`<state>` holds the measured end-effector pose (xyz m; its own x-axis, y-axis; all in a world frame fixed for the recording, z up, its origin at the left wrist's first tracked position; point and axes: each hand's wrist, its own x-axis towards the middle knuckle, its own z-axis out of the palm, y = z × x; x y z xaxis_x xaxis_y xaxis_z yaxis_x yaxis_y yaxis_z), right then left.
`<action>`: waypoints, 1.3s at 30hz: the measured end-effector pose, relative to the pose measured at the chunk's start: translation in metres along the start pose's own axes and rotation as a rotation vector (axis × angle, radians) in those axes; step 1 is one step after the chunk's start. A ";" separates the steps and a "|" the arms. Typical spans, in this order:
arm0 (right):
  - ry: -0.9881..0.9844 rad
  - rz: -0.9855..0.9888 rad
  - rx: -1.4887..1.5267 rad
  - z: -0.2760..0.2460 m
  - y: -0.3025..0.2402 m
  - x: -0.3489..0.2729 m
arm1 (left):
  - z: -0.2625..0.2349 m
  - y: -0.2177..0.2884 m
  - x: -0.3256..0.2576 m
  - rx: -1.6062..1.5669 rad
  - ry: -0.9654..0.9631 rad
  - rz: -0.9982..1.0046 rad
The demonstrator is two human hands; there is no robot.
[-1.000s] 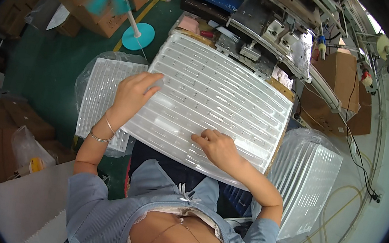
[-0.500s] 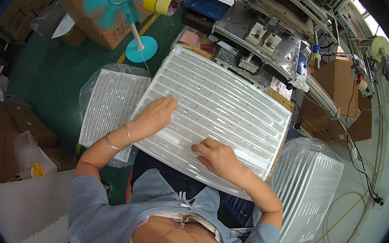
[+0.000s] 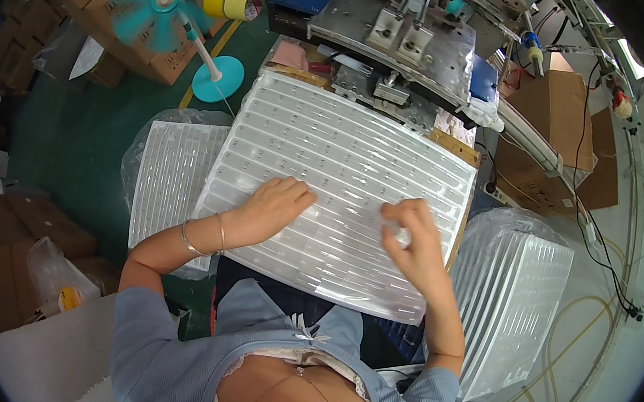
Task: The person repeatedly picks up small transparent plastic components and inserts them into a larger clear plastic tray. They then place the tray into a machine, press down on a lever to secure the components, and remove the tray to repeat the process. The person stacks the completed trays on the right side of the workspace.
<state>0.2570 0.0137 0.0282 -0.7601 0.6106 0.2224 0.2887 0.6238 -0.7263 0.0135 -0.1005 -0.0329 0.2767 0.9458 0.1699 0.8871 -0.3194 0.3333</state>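
1. Currently, the tray (image 3: 343, 152) is laid on the bench (image 3: 455, 146); it could be tipped by leaning.
2. Left hand (image 3: 275, 205) and right hand (image 3: 417, 240) are curled over it; grip cannot be told.
3. Bracelets (image 3: 222, 231) could be snagged by its rim.

Tray (image 3: 348, 180) wht w/ stripes, fan (image 3: 164, 0) teal.

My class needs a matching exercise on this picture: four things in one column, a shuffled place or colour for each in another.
Things
1. left hand
2. fan
3. tape rolls
4. wrapped tray stack

Places and colours
A. yellow
B. at the picture's right side
C. over the large ribbed tray
D. turquoise

Pairs: 1-C, 2-D, 3-A, 4-B
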 end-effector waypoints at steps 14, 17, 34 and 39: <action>0.568 0.132 0.173 -0.077 0.041 0.012 | -0.076 -0.018 0.044 -0.031 -0.029 -0.045; 0.626 0.119 0.242 -0.087 0.044 0.033 | -0.089 -0.019 0.145 -0.068 0.434 0.053; 0.561 -0.189 -0.794 -0.070 0.066 0.226 | -0.098 -0.048 0.110 -0.245 0.769 -0.218; 0.608 -0.103 -0.767 -0.072 0.060 0.226 | -0.100 -0.091 0.002 -1.309 0.776 -0.589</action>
<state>0.1446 0.2243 0.0815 -0.4359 0.5482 0.7137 0.7009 0.7043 -0.1128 -0.1042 -0.0752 0.0301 -0.5687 0.8226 0.0060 -0.2162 -0.1566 0.9637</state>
